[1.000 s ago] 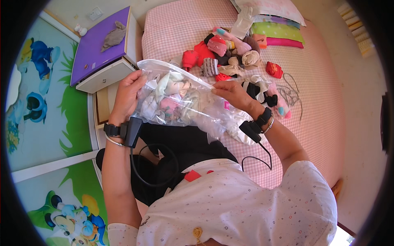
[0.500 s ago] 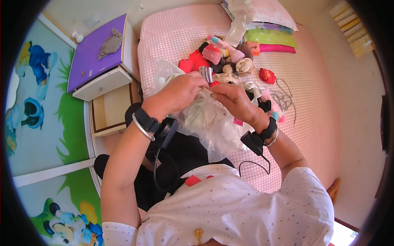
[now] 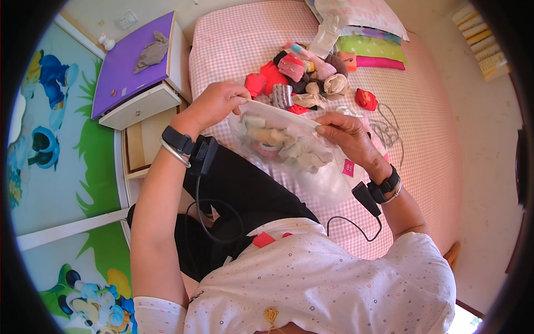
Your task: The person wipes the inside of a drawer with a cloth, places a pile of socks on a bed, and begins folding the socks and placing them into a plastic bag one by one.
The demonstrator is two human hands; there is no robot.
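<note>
A translucent plastic bag point(image 3: 320, 186) hangs stretched between my two hands above the bed. Pale, bunched fabric pieces show through its side, and a small pink tag sits near its right edge. My left hand point(image 3: 214, 104) pinches the left end of the bag's straight top edge. At the other end my right hand point(image 3: 350, 136) grips the same edge between thumb and fingers. Just beyond the bag lies a heap of rolled socks and small cloth bundles point(image 3: 291, 67) in red, pink, beige, grey and black.
The bed point(image 3: 222, 50) has a pink checked sheet. A red bundle point(image 3: 366, 99) and a grey cord point(image 3: 392, 125) lie right of the heap. Pillows point(image 3: 361, 16) are stacked at the back. On the left, a purple-topped cabinet point(image 3: 130, 72) has an open drawer point(image 3: 139, 108) and a grey cloth.
My hands have moved apart, the left one leftward and the right one rightward. The bag's top edge, bunched between them before, is now pulled straight.
</note>
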